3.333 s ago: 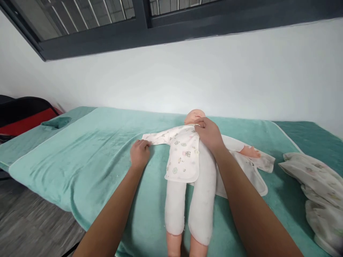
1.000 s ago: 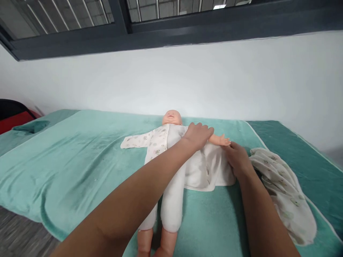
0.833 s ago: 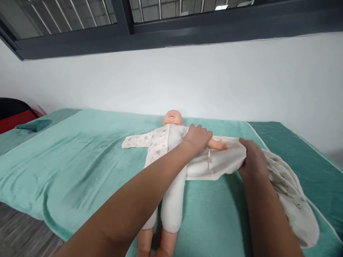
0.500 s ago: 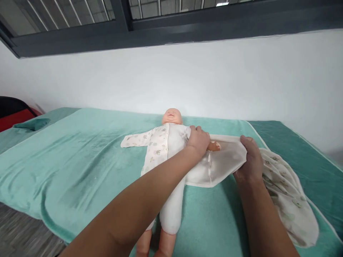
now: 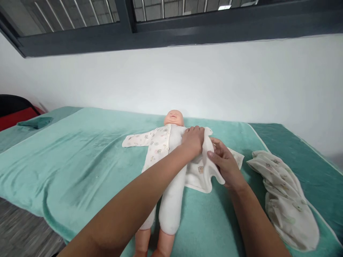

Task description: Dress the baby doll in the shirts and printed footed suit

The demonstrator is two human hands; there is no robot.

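Observation:
A baby doll with a white cloth body lies on its back, its feet toward me. A white printed baby shirt covers its chest on the left side, with that sleeve stretched out flat. My left hand is closed around the doll's arm near the shoulder on the right side; the fingertips are partly hidden. My right hand pinches the shirt's loose half, which is bunched up beside the doll. The other sleeve end pokes out behind my right hand. The doll's hand on that side is hidden by cloth.
A crumpled printed white garment lies at the right on the green blanket. Behind the bed rises a white wall under a dark window frame. A black and red item stands at the far left.
My right hand has moved left toward the doll, folding the shirt's spread half over. The doll's hand, seen before against the inner cloth, is covered. My left hand has shifted slightly left.

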